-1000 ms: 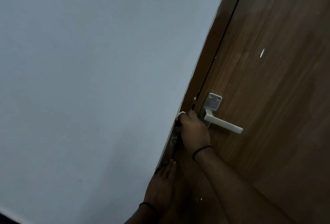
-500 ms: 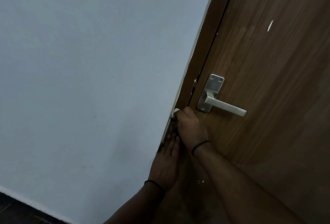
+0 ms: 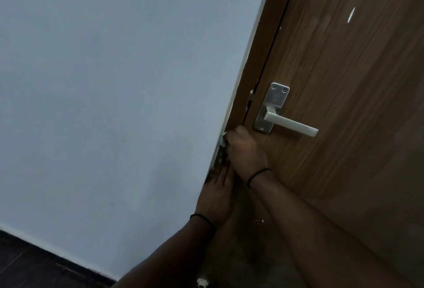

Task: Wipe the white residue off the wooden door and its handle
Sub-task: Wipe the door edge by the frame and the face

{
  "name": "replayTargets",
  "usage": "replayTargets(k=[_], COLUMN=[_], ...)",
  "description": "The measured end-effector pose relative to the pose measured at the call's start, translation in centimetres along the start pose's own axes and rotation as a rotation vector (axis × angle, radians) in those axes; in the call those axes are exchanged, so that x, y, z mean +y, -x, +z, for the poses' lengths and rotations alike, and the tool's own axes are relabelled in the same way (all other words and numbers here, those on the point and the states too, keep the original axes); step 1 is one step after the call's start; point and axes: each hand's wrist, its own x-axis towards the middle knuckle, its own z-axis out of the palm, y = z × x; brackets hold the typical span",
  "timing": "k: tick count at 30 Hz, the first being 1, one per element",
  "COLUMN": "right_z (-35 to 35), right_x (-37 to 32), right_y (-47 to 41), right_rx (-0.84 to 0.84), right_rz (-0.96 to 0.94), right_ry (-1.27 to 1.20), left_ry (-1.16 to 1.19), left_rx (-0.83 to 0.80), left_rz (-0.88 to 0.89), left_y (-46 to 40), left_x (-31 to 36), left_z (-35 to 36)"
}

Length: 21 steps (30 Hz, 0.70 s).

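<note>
Pinching a white cloth (image 3: 222, 142), the right hand (image 3: 246, 152) rubs the door frame (image 3: 257, 58); left hand (image 3: 216, 193) rests flat.

The right hand (image 3: 246, 150) hides most of the white wad (image 3: 222, 141) — its material unclear; door (image 3: 358, 81) cut off at three o'clock.

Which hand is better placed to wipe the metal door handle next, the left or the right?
The right hand, probably. It holds a white cloth just below the handle. The left hand lies flat on the door frame, lower down, with no cloth visible.
</note>
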Motion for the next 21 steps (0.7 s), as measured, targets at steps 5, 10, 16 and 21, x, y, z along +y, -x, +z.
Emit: replayTargets(k=[5,10,16,21], right_z=[0.5,2.1,2.4,0.8], right_x=[0.3,0.7,1.1,1.5], right_y=[0.1,1.5,3.0,2.3], right_rx=[0.067,-0.027,-0.253,-0.100], right_rz=[-0.055,-0.072,-0.123,-0.210], right_ry=[0.033,0.036,0.063,0.121], left_ry=[-0.006,0.013,0.008,-0.013], left_rx=[-0.105,-0.133,-0.090,0.038], left_rz=[-0.040,-0.042,-0.009,0.087], left_y=[1.6,2.6,4.0,3.3], left_x=[-0.9,-1.2,-1.8,-1.9], left_z=[1.2,1.4,-0.1,-1.7])
